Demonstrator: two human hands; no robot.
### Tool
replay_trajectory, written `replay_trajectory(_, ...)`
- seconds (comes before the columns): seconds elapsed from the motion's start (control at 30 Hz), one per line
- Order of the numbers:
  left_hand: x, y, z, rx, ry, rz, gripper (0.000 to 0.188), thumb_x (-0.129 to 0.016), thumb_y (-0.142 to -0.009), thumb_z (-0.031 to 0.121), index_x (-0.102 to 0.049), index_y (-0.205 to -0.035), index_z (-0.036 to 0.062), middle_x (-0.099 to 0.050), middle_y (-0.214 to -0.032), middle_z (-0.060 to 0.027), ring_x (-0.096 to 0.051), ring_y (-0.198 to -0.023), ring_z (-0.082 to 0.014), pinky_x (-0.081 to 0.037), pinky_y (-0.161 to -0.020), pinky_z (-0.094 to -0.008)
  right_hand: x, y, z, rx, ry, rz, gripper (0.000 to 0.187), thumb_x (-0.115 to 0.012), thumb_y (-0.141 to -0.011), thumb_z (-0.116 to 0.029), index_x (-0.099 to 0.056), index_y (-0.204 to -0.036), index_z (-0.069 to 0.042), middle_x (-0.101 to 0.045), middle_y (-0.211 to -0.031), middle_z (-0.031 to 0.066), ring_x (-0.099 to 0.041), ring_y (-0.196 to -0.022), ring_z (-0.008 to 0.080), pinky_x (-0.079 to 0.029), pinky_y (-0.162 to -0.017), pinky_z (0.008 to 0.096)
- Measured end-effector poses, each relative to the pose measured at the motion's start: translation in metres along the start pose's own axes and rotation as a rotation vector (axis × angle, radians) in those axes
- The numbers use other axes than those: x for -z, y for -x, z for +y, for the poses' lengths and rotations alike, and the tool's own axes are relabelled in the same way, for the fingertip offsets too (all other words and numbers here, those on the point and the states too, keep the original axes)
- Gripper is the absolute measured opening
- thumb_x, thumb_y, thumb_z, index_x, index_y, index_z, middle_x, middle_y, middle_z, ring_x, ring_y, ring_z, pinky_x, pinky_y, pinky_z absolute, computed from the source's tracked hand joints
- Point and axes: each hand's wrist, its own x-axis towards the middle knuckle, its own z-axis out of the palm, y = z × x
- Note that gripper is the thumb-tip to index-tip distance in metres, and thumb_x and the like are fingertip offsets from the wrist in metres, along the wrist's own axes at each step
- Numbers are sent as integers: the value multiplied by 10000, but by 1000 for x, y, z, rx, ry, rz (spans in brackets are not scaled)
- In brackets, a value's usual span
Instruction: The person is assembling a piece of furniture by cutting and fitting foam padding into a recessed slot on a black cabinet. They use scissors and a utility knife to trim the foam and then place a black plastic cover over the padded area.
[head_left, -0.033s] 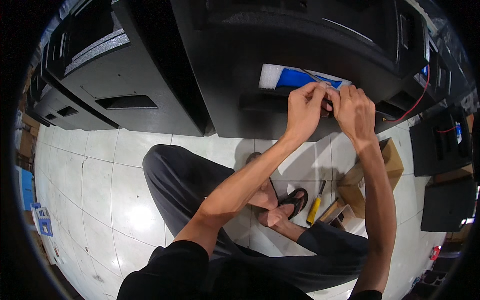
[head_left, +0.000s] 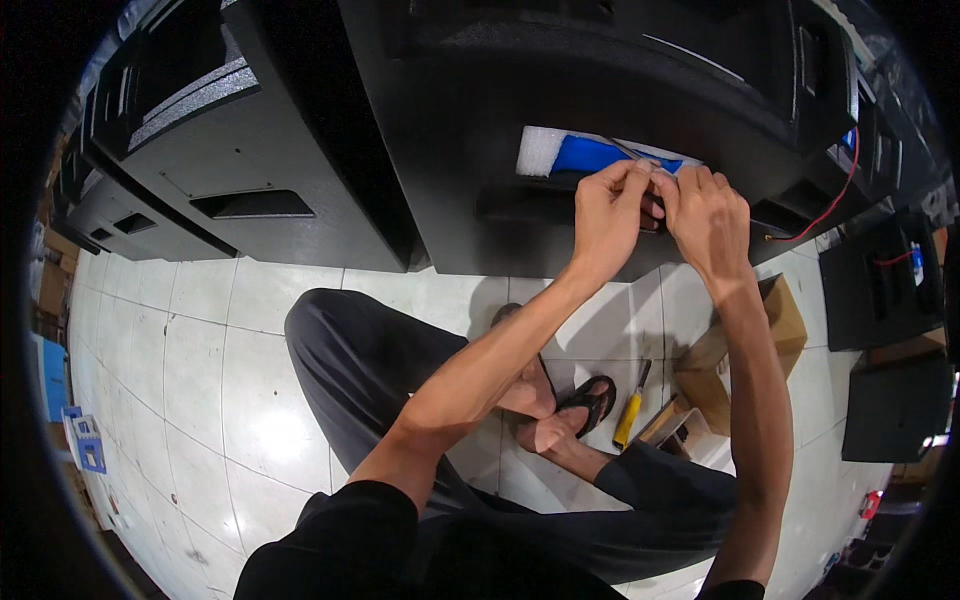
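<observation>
A large black cabinet (head_left: 450, 200) stands before me, with an opening in its side. White foam (head_left: 538, 152) and something blue, smooth and wrapped-looking (head_left: 595, 155), show in that opening. A thin dark cable-like strand (head_left: 622, 148) crosses the blue piece and runs to my fingertips. Held at the right end of the opening, my left hand (head_left: 608, 210) pinches with thumb and forefinger at this strand. My right hand (head_left: 710, 220) is closed against it, fingertips meeting those of the left. The exact point of grip is hidden by the fingers.
More black cabinets (head_left: 215, 170) stand to the left. A red wire (head_left: 832, 205) hangs at the right of my cabinet. On the tiled floor lie a yellow-handled tool (head_left: 629, 418), a cardboard box (head_left: 785, 325) and a small open box (head_left: 690, 430). My crossed legs are below.
</observation>
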Motion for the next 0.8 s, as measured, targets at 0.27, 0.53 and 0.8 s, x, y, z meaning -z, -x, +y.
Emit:
replay_trajectory(0.27, -3, -13, 2, -26, -71, 91, 324, -514, -991, 192, -685, -879, -59, -677, -739, -73, -630, -621, -137, -513, -564, -272, -15, -6, -7, -33, 100, -44, 464, -556, -961, -405, -639, -654, -67, -654, -622, 109, -669, -553, 248, -529, -472, 311)
replay_trajectory(0.53, -8, -29, -3, -68, -124, 229, 307, -525, -910, 121, -672, -722, -71, -616, -577, -143, -585, -535, -181, -473, -580, -364, -15, -15, -9, -27, 120, -42, 483, -542, -969, -415, -609, -615, -93, -641, -579, 109, -669, -526, 237, -525, -461, 304)
replay_trajectory(0.8, -10, -30, 18, -211, -437, 323, 308, -500, -884, 85, -636, -650, -61, -607, -580, -116, -571, -567, -169, -453, -571, -312, -1, -30, -18, -98, 90, -230, 516, -434, -1018, -411, -680, -705, -82, -689, -693, 142, -711, -665, 280, -568, -568, 345)
